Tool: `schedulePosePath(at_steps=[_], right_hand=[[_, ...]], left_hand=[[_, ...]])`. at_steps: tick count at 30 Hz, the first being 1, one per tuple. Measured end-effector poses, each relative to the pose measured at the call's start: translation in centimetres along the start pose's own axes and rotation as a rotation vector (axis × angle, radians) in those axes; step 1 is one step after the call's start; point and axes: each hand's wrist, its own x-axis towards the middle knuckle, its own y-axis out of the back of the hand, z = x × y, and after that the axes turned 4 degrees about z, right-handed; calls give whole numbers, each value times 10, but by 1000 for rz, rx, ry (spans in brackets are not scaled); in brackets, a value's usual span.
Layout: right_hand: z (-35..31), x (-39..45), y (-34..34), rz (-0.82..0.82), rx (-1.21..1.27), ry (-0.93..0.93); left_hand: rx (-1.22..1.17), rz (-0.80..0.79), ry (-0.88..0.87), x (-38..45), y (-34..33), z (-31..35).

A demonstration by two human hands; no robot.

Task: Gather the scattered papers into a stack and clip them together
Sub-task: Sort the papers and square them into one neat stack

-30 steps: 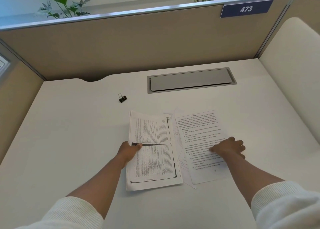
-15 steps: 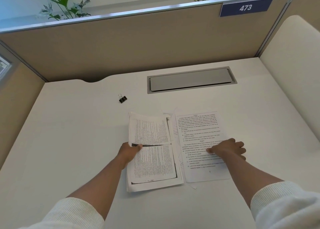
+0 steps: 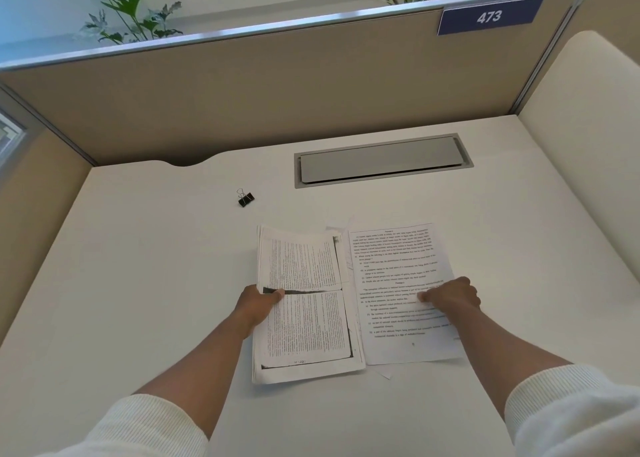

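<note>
1. While the desk (image 3: 145, 283) holds everything, the gathering step is what is in hand: the papers lie in two groups side by side near its middle, not yet one stack.
2. The thick pile (image 3: 304, 304) lies on the left; the left hand (image 3: 256, 306) grips its left edge, thumb curled over the top page.
3. The loose sheet (image 3: 398, 269) lies just beside it on the right, a few page corners peeking from beneath; the right hand (image 3: 450, 295) presses on it with fingers bent, thumb against the paper.
4. The binder clip (image 3: 245, 198) sits apart, farther back and untouched.
5. Next, I judge, the sheet must slide onto the pile and the edges be squared before clipping.
</note>
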Motion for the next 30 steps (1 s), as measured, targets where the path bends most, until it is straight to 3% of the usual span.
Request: schedulePosePath(at_steps=[7, 20, 25, 30], right_hand=[[-2, -4, 10, 24, 79, 239], [1, -10, 9, -32, 164, 372], [1, -11, 14, 8, 177, 392], [-2, -11, 21, 72, 350, 359]], left_hand=[[16, 9, -1, -2, 1, 0], [12, 17, 4, -9, 2, -1], [9, 21, 0, -12, 5, -3], [4, 26, -2, -16, 6, -4]])
